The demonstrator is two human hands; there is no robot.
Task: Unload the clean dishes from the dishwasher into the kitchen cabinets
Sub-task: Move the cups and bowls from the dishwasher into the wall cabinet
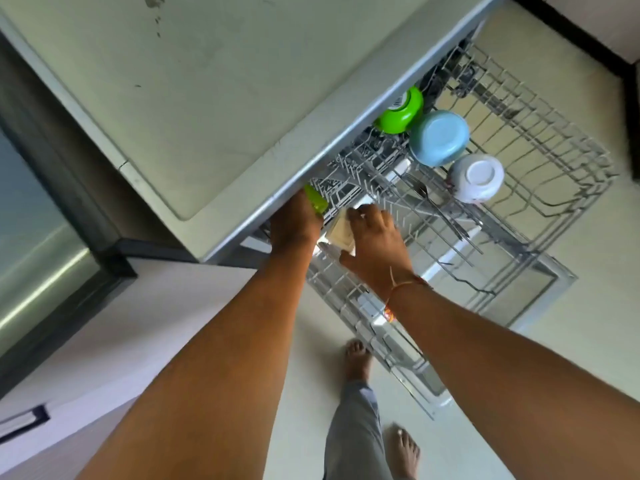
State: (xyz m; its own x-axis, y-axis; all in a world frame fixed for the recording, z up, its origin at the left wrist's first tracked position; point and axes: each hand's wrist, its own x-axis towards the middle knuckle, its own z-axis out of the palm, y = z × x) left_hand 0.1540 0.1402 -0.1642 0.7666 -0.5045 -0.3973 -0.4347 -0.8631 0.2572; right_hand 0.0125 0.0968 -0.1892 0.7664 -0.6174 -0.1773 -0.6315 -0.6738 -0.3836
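Hands in at centre frame, both at the pulled-out grey wire dishwasher rack (554, 161). Left hand (296, 225) tucked under the edge of the pale grey countertop (173, 98), fingers hidden against a small bright green plastic piece (317, 200); gripping or only touching, cannot tell. Right hand (375, 244) just beside, fingers curled over a pale cream square plastic container (341, 233). Up and to the right on the rack, upside down in a row: lime green plastic bowl (400, 110), light blue bowl (438, 138), white bowl (476, 178). Steel cutlery (436, 206) lying just below them.

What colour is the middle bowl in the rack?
Light blue; the bowl shows best in the head view.
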